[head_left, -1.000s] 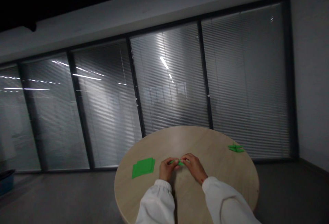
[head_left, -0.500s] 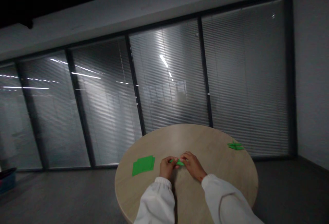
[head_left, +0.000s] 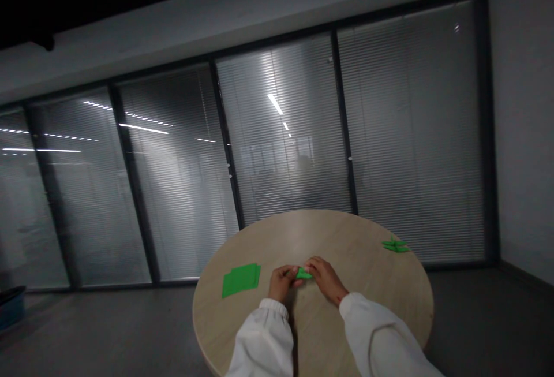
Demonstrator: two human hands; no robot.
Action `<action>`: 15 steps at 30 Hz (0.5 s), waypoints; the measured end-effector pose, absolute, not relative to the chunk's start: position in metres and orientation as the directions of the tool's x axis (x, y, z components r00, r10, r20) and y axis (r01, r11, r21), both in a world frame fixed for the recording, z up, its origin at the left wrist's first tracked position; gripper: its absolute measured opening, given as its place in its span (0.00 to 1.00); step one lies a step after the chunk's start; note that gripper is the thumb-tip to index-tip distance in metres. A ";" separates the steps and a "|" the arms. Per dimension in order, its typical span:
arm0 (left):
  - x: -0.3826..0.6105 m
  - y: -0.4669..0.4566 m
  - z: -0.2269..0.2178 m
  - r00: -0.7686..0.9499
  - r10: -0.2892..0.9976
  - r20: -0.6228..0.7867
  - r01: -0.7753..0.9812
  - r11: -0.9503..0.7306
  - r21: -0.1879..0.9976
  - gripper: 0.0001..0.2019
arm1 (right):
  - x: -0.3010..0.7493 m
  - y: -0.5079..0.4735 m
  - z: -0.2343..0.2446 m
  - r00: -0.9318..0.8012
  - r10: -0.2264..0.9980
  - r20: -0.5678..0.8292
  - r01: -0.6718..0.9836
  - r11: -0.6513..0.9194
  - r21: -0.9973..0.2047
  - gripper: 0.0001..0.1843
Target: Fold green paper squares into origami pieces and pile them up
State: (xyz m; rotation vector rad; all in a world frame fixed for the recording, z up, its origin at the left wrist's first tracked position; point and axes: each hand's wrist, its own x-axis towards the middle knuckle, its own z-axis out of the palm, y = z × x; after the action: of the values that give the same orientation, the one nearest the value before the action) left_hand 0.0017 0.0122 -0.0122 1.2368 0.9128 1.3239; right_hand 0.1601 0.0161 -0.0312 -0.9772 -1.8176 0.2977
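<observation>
Between my hands, just above the middle of the round table, is a small piece of folded green paper (head_left: 303,273). My left hand (head_left: 282,282) pinches its left end, with the fingers curled around it. At the right end, my right hand (head_left: 325,280) grips it with thumb and fingers closed. My fingers cover much of the folded shape. A few flat green paper sheets (head_left: 240,280) lie overlapping to the left of my left hand. Toward the right rim sits a green folded paper piece (head_left: 395,246) with pointed ends.
The round wooden table (head_left: 311,232) has a curved edge close in front of me. Behind it stands a glass partition with blinds (head_left: 285,175) in dark frames. A blue bin (head_left: 12,308) is on the floor at far left.
More of the green paper shows between my hands, as the fingers have shifted slightly apart. Both hands still hold it in nearly the same place.
</observation>
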 end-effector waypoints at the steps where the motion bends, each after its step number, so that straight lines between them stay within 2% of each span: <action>1: 0.001 0.013 -0.012 0.103 0.983 0.155 -0.197 -0.133 0.971 0.22 | 0.161 0.016 -0.031 -0.161 0.739 0.654 0.467 0.640 -0.609 0.11; 5: -0.003 0.016 -0.014 0.100 0.988 0.120 -0.239 -0.093 0.967 0.23 | 0.162 0.016 -0.031 -0.122 0.772 0.624 0.392 0.615 -0.684 0.11; 10: -0.007 0.021 -0.019 0.015 0.988 0.153 -0.278 -0.143 0.950 0.21 | 0.164 0.020 -0.033 -0.100 0.836 0.539 0.338 0.538 -0.772 0.12; 15: -0.008 0.021 -0.018 0.015 0.985 0.173 -0.262 -0.163 0.951 0.18 | 0.163 0.019 -0.033 -0.099 0.856 0.507 0.279 0.513 -0.812 0.12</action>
State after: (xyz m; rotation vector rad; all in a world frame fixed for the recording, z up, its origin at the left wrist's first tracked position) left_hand -0.0078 0.0205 -0.0177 1.1490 0.8996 1.4162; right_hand 0.1631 0.0195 -0.0330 -0.9824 -1.6459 0.6497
